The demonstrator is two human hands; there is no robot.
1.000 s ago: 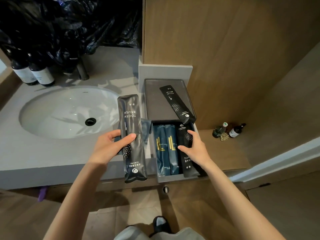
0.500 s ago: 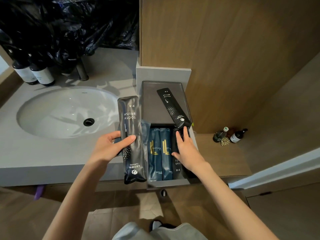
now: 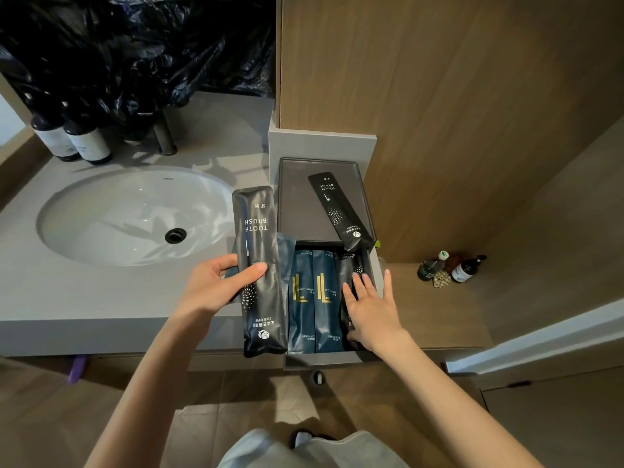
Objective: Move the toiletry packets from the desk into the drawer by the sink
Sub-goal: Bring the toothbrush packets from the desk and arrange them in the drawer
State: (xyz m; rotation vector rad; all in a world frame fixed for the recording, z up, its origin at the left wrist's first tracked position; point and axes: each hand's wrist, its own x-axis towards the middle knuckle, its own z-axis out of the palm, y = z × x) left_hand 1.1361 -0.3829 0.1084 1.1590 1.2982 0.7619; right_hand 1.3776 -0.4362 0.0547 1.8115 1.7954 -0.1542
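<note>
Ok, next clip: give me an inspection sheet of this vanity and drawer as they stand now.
Surface: grey countertop with a white sink; open drawer at its right end.
Job's things: two blue dental kit packets side by side in the drawer, a black packet to their right; a tilted toothbrush packet on the dark tray behind them.
Clutter: two labelled bottles and a black plastic bag behind the sink; small bottles on the wooden ledge.
Grippers: left hand grips a black toothbrush packet over the counter edge; right hand, fingers straight, presses the black packet in the drawer.
Cables: nothing seen.
Surroundings: wood panel wall, wooden floor.
</note>
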